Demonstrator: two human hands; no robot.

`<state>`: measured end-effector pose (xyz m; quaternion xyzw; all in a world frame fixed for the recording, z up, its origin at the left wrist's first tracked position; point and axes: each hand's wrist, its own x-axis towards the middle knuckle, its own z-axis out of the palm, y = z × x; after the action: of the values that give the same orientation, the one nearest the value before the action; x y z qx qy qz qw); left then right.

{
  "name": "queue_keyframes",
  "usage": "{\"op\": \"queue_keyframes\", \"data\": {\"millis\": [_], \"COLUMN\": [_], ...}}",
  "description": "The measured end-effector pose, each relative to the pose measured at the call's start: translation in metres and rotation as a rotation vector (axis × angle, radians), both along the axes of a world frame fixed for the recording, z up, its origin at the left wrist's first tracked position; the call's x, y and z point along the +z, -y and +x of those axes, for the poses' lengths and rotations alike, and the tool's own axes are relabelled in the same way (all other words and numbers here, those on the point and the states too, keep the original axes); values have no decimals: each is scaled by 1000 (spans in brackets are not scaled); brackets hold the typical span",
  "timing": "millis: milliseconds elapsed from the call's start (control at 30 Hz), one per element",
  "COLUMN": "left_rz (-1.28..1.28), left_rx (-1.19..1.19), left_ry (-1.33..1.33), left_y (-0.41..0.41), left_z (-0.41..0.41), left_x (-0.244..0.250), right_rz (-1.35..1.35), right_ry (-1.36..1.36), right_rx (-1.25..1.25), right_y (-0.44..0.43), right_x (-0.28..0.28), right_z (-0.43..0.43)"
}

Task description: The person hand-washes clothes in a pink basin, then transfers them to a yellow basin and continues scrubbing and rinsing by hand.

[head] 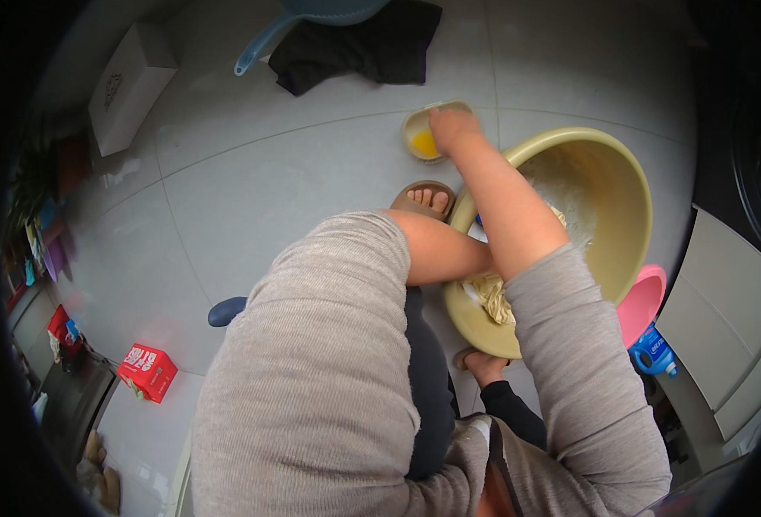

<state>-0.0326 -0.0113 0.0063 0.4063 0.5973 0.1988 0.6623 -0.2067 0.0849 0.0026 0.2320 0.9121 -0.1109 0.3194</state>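
My right hand (455, 131) reaches into a small oval plastic dish (409, 129) on the floor. A yellow piece (424, 143), perhaps soap, lies in the dish beside my fingers. The fingertips are blurred and turned away, so whether they grip anything is unclear. My left forearm passes beneath the right one, over a large yellow-beige plastic basin (632, 187); the left hand is hidden there. Inside the basin are a crumpled pale yellow cloth (495, 300) and some cloudy water (565, 194).
A pink basin (642, 307) and a blue detergent bottle (655, 352) stand right of the large basin. Dark cloth (361, 52) lies ahead under a blue long-handled plastic scoop (264, 42). On the left are a white box (128, 90) and a red box (148, 373).
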Motion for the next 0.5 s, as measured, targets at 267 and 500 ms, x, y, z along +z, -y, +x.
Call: {"op": "queue_keyframes", "data": {"millis": [267, 500], "left_rz": [-21, -30], "left_rx": [24, 9], "left_ry": [-3, -7], "left_y": [-2, -1], "left_z": [-3, -2], "left_x": [1, 2], "right_rz": [-43, -62], "right_ry": [49, 66], "right_rx": [42, 49], "right_y": [2, 0], "right_x": [6, 11], "right_z": [-6, -6]}}
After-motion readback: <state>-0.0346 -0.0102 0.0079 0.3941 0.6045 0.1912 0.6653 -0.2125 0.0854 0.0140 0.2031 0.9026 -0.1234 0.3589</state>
